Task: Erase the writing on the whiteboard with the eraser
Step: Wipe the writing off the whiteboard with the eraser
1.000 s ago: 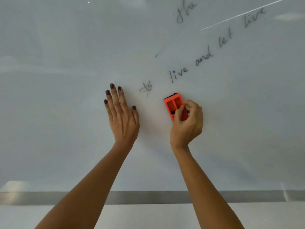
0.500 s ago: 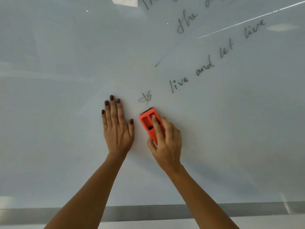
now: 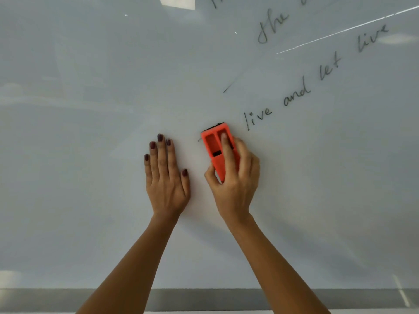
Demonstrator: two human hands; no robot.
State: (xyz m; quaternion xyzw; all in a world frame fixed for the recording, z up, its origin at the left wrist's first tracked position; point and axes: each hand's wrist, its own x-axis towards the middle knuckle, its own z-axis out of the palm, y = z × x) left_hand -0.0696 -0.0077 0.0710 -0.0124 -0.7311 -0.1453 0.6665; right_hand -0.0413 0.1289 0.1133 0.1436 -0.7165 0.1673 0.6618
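An orange eraser (image 3: pixel 214 143) is pressed flat on the whiteboard (image 3: pixel 90 109), with my right hand (image 3: pixel 233 180) shut on it and the index finger lying along its top. It covers the small scribble, of which only a short stroke shows at its left edge. My left hand (image 3: pixel 165 175) rests flat on the board just left of the eraser, fingers together and pointing up. Black handwriting "live and let live" (image 3: pixel 297 96) slants up to the right from the eraser. More words, such as "the" (image 3: pixel 272 26), sit higher up.
A short stray pen stroke (image 3: pixel 229 87) lies above the eraser. A grey metal frame strip (image 3: pixel 45 300) runs along the board's bottom edge. Ceiling-light reflections show at the top and right of the glossy surface.
My right hand has slid the eraser left, then up and over the small scribble. The left hand has stayed flat on the board. The view has tilted slightly upward.
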